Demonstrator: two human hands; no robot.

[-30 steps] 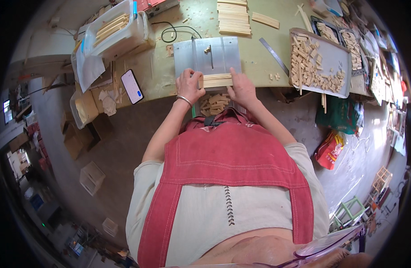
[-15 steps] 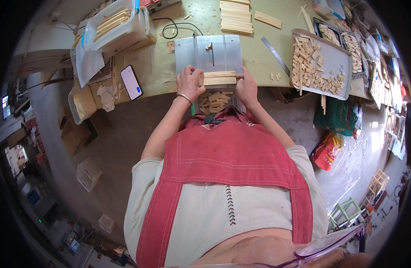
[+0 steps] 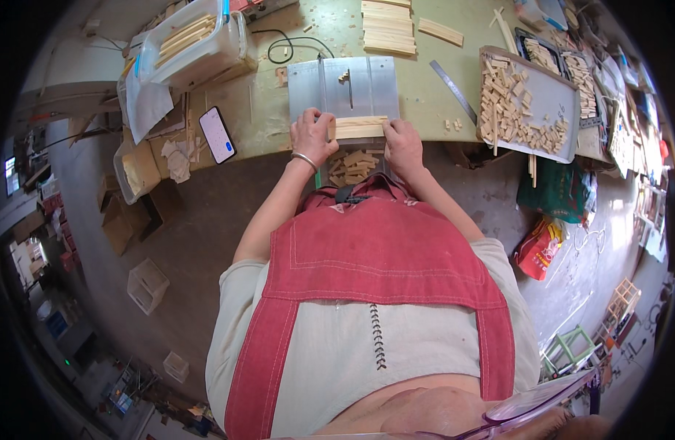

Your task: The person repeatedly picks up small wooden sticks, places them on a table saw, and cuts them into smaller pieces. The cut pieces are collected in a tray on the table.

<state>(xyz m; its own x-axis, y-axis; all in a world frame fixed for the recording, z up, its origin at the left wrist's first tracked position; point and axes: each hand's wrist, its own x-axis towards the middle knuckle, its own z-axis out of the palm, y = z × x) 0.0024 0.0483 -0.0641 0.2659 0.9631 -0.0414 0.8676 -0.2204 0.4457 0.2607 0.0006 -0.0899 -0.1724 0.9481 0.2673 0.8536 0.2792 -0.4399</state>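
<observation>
Several thin pale wood strips [image 3: 361, 127] lie side by side across the near edge of a grey metal saw table [image 3: 383, 81] with a long narrow slot. My left hand [image 3: 312, 138], a bangle on its wrist, is closed round the strips' left end. At the right end my right hand [image 3: 404, 147] pinches them between thumb and bent fingers. A few small wood pieces [image 3: 343, 76] lie beside the slot. Below the table edge, between my forearms, cut wood blocks [image 3: 352, 167] are heaped in a container whose sides are mostly hidden.
Right of the saw table are a steel ruler [image 3: 452, 92] and a shallow tray [image 3: 572, 139] of small wood blocks. A phone [image 3: 217, 135] lies to the left, near a clear plastic bin [image 3: 198, 62] of wood strips. More strips [image 3: 388, 29] are stacked at the back.
My right hand's fingers have bent inward onto the right end of the strips, where the index finger pointed forward before. My left hand has hardly moved.
</observation>
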